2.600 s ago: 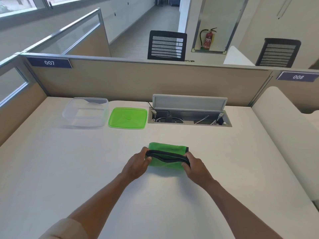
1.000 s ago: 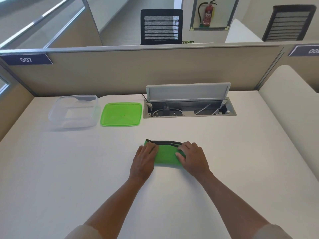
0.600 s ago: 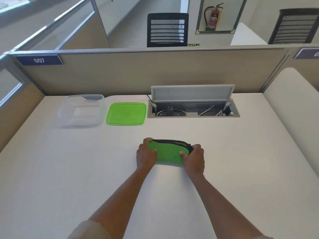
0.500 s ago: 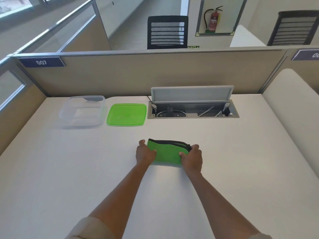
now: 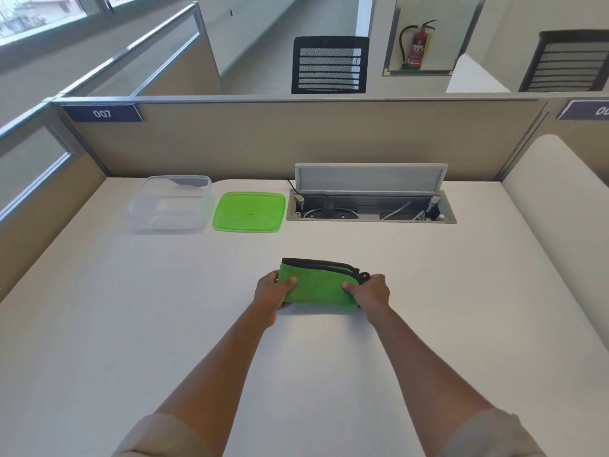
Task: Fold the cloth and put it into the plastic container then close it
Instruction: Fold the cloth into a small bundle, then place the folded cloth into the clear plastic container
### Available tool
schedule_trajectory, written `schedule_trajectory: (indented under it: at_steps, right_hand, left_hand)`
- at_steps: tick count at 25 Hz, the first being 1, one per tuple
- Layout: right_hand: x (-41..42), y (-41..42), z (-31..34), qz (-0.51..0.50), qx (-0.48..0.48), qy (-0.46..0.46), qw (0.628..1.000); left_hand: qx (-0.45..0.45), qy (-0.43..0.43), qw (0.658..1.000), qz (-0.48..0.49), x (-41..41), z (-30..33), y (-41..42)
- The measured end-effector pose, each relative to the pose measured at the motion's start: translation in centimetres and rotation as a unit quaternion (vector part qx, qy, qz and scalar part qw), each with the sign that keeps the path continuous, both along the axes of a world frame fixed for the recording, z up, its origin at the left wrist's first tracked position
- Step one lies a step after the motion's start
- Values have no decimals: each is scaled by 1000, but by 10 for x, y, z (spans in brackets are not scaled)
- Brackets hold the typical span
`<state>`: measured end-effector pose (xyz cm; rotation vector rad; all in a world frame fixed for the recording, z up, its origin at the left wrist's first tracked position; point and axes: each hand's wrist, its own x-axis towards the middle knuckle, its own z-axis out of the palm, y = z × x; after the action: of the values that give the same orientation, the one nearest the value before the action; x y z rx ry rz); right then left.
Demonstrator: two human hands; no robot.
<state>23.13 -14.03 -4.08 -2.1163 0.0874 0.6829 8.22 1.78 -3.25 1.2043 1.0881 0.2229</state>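
A green cloth with a black border (image 5: 319, 286), folded into a small rectangle, is held at the middle of the white desk. My left hand (image 5: 273, 295) grips its left end, thumb on top. My right hand (image 5: 369, 293) grips its right end the same way. The cloth's far edge tilts up a little off the desk. The clear plastic container (image 5: 171, 202) stands without its lid at the back left. Its green lid (image 5: 249, 211) lies flat just right of it.
An open cable box (image 5: 371, 206) with its grey flap raised is set into the desk at the back. Beige partition walls (image 5: 296, 140) close the desk at the back and left. A rounded white panel (image 5: 560, 206) borders the right side.
The hands went from pressing flat on the folded cloth to gripping its two ends. The cloth's far edge has lifted slightly.
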Motion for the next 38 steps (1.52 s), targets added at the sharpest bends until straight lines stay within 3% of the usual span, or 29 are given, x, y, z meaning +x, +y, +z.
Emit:
schedule_trajectory:
  at_steps: [3,9,15,23,38]
  right_hand:
    - [-3,-5,3,-1,38,31,999]
    - [-12,4,13,5,159,185,970]
    - [-42,32,20,18,205,236,950]
    - [-71,118,31,20,248,182,951]
    - [-85,338,92,125,256,89,954]
  left_hand:
    - [-4,-16,1000,-7,-12,3,0]
    - [-22,-51,998,-9,-44,13,11]
    - [-28,-71,997,-30,-74,25,45]
    - [-4,-55,998,-18,-102,36,127]
    - [218,30,975,-7,-116,72,360]
